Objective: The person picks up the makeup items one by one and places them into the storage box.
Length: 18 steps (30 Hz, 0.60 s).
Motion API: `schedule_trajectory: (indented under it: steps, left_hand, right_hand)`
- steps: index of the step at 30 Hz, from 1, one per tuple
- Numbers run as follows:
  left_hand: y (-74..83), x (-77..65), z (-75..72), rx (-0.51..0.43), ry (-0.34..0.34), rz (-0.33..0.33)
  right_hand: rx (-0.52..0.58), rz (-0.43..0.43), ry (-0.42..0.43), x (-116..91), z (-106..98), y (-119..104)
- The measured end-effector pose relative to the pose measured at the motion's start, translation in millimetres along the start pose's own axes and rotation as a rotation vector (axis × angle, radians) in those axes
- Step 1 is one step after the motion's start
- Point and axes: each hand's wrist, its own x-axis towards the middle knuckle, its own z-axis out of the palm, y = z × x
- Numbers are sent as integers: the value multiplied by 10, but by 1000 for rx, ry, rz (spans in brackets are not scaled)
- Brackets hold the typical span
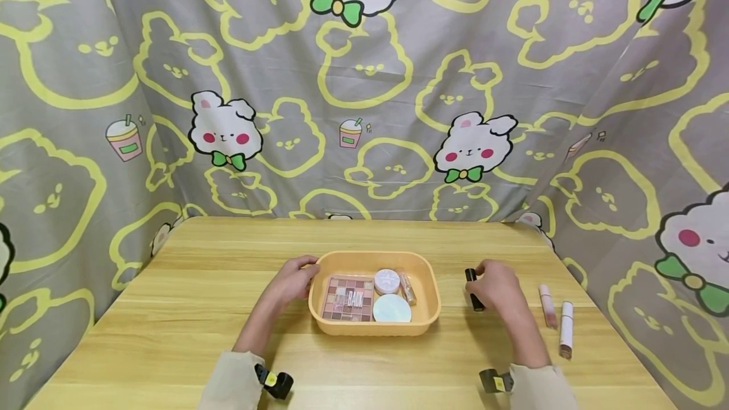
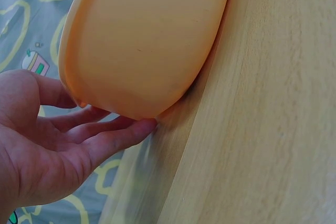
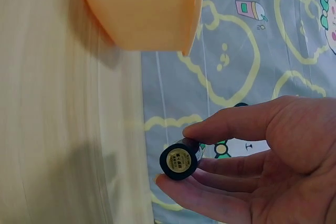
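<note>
I've got the right hand [image 1: 497, 285] pinching a black tube [image 3: 180, 159] btwn thumb and fingers, just right of the orange tray [image 1: 431, 296]. Left hand [image 1: 293, 280], fingers relaxed, steadies the tray's left rim. Step looks like pick-up; next move prob needs carrying it left over the rim w/o clipping it.

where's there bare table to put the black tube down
Bare wood lies in front of the orange tray, behind it toward the curtain, and left of the left hand. It is crowded inside the tray and right of the right hand, beside two pink tubes.
</note>
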Motion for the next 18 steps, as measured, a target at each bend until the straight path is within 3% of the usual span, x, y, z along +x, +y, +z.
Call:
schedule_trajectory:
  steps: [18]
  left_hand:
    - [10, -5, 0, -9, -7, 0]
  right_hand:
    - [38, -19, 3, -16, 65, -243]
